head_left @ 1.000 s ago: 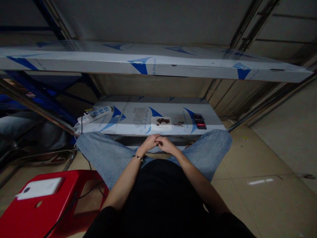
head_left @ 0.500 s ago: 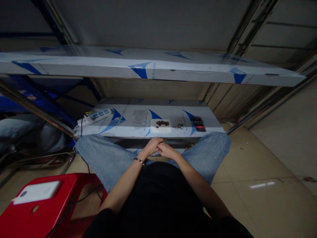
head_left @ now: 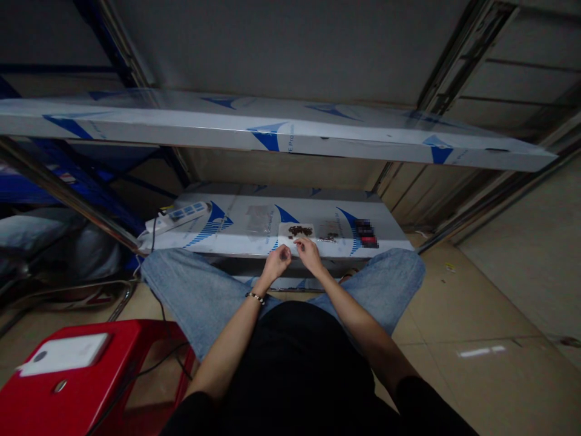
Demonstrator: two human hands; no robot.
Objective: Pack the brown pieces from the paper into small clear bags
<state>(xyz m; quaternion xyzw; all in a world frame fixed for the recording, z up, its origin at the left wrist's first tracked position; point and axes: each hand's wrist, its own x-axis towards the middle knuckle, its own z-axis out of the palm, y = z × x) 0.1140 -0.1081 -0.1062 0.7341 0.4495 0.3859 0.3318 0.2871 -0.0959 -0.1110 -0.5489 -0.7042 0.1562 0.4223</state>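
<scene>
My left hand (head_left: 276, 264) is curled at the front edge of the low metal shelf (head_left: 236, 233), fingers bent in; what they hold, if anything, is too small to see. My right hand (head_left: 309, 254) reaches onto the shelf beside it, fingertips pinched together at the near edge of a white sheet (head_left: 296, 233) that carries a heap of small dark bits (head_left: 300, 230). A second scatter of small dark parts (head_left: 330, 230) lies just right of the sheet. The two hands are apart. A bead bracelet (head_left: 255, 297) sits on my left wrist.
A white power strip (head_left: 179, 214) lies at the shelf's left end, its cable hanging down. An upper shelf (head_left: 272, 130) overhangs. A red stool (head_left: 86, 381) with a white device (head_left: 63, 354) stands at my left. A small red and dark object (head_left: 367, 233) lies at the shelf's right.
My hands were clasped together over my lap. They have parted and moved forward to the shelf edge, the right one reaching the white sheet.
</scene>
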